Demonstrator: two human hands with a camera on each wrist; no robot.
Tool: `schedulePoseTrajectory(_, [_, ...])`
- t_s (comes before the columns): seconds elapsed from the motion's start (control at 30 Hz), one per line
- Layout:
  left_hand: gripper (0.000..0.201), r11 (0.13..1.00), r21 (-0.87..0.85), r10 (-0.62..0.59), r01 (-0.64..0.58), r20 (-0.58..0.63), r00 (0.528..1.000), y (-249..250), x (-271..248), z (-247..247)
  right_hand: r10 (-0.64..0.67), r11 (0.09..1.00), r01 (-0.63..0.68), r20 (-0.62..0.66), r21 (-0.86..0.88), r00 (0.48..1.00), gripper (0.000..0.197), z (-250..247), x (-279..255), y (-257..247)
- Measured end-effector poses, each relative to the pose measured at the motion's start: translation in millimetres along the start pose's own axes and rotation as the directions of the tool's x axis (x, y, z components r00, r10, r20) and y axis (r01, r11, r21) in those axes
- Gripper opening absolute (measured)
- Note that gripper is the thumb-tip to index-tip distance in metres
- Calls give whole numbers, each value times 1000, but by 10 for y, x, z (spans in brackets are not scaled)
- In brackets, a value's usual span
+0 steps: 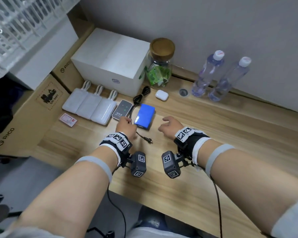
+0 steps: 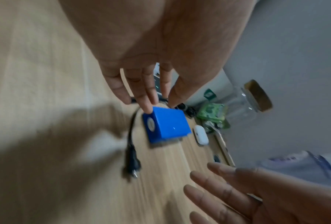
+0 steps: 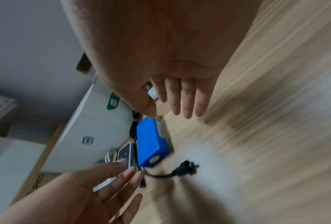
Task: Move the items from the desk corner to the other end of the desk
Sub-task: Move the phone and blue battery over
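The left hand (image 1: 126,126) is open, fingers spread, its tips just at the near left corner of the blue box (image 1: 144,116). The right hand (image 1: 169,126) is open too, a little to the right of the box and holding nothing. The box lies flat on the bench (image 1: 213,134), its long side pointing away toward the wall, so the left hand is nearer.

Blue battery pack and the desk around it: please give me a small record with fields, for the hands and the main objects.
left hand: open, fingers by the left edge of the blue battery pack; contact unclear
right hand: open, to the right of the pack, holds nothing
black cable: runs along the pack's left side, plug lies on the desk
white box: behind the pack, by the wall
jar: wooden lid, right of the box
earbud case: in front of the jar
water bottles: two, upright by the wall
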State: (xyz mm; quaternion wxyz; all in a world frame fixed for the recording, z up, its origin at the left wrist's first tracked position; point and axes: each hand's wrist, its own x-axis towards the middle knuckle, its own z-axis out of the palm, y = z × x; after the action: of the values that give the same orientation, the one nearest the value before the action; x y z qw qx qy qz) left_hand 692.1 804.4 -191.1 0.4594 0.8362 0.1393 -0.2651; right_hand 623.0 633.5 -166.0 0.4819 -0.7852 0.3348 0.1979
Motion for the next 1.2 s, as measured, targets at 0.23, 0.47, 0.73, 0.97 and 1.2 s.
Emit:
schedulePoseTrajectory(0.23, [13, 983, -28, 182, -181, 223, 958, 646, -1061, 1222, 54, 990, -34, -145, 139, 988, 56, -1249, -818, 898])
schedulePoseTrajectory(0.47, [11, 917, -43, 370, -397, 466, 803, 1105, -2747, 3051, 90, 951, 29, -365, 309, 927, 27, -2659, -2217, 2547])
schedulePoseTrajectory(0.73, [12, 823, -94, 422, -560, 761, 492, 1183, -5127, 5010, 306, 878, 26, -602, 478, 737, 23, -4036, -4003, 4668])
schedulePoseTrajectory(0.97, [13, 755, -72, 346, -652, 888, 304, 1113, -6371, 6059, 474, 735, 122, -634, 667, 611, 10, -4545, -5050, 5951])
schedulePoseTrajectory(1.2, [15, 724, -49, 309, -688, 915, 260, 1042, -7092, 7285, 558, 669, 134, -613, 731, 559, 14, -5031, -5348, 7067])
